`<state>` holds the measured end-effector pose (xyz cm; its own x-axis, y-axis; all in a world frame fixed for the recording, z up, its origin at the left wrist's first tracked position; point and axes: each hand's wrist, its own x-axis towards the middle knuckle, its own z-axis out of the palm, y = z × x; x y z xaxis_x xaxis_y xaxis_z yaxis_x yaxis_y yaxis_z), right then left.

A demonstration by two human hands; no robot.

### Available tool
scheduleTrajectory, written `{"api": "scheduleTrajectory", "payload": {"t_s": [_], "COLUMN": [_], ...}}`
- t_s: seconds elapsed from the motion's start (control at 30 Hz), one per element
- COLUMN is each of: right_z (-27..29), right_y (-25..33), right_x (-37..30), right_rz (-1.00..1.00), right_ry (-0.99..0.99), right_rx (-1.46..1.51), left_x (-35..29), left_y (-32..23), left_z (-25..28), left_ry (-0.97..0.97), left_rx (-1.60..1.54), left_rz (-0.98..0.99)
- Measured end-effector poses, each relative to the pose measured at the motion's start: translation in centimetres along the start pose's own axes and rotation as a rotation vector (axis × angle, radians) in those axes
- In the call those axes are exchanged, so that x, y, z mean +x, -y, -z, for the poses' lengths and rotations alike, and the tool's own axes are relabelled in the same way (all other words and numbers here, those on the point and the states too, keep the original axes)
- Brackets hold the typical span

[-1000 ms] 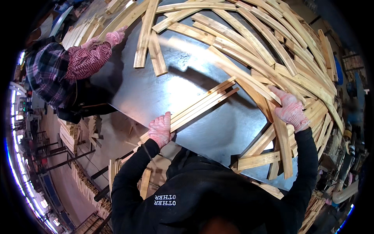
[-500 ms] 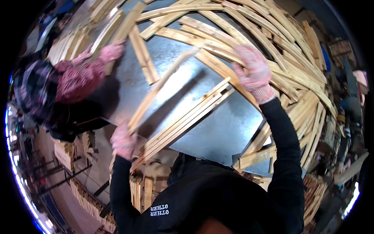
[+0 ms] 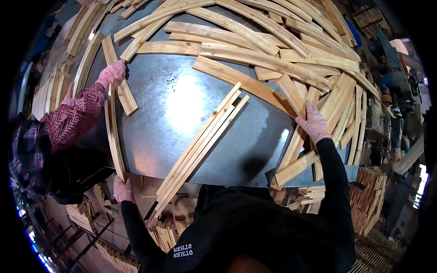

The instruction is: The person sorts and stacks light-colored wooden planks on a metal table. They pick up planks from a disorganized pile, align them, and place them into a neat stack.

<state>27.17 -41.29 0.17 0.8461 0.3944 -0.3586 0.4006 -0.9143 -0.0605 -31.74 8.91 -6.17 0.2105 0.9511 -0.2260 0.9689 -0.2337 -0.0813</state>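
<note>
My left hand (image 3: pixel 123 190), in a pink glove, grips the near end of a long narrow wooden slat (image 3: pixel 112 129) at the table's left front. That slat points away from me along the metal tabletop (image 3: pixel 150 141). My gloved right hand (image 3: pixel 314 122) rests at the crossing boards of the right-hand pile, thumb apart from the stretched fingers. Close to its fingers lies a short wooden board (image 3: pixel 292 93). Between my hands, several thin slats (image 3: pixel 200 150) lie side by side, sticking out over the front edge. A longer board (image 3: pixel 243 84) slants behind them.
A co-worker at the left, in pink sleeves, has a gloved hand (image 3: pixel 111 74) on another board (image 3: pixel 126 98). Curved and straight boards (image 3: pixel 255 59) heap across the table's far side. Stacked wood (image 3: pixel 368 195) stands at the lower right; more stacks (image 3: pixel 82 218) stand lower left.
The slat in my left hand has swung leftward, its far end now near the co-worker's hand. My right hand has come nearer, down onto the right pile. The whole view has shifted.
</note>
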Motion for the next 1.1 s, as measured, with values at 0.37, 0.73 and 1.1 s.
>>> {"api": "scheduleTrajectory", "payload": {"t_s": [0.37, 0.73, 1.1], "right_z": [-4.9, -11.3, -5.8], "right_y": [11.8, 18.0, 22.1], "right_x": [3.4, 2.5, -0.8], "right_rz": [0.075, -0.112, 0.288], "right_ry": [0.206, 0.066, 0.09], "right_rx": [1.162, 1.936, 0.405], "left_x": [-6.1, -0.1, -15.1], "left_y": [-2.3, -13.2, -22.2], "left_z": [1.1, 4.8, 2.2], "left_ry": [0.032, -0.224, 0.245], "left_rx": [0.065, 0.116, -0.09], "left_rz": [-0.091, -0.382, -0.591]}}
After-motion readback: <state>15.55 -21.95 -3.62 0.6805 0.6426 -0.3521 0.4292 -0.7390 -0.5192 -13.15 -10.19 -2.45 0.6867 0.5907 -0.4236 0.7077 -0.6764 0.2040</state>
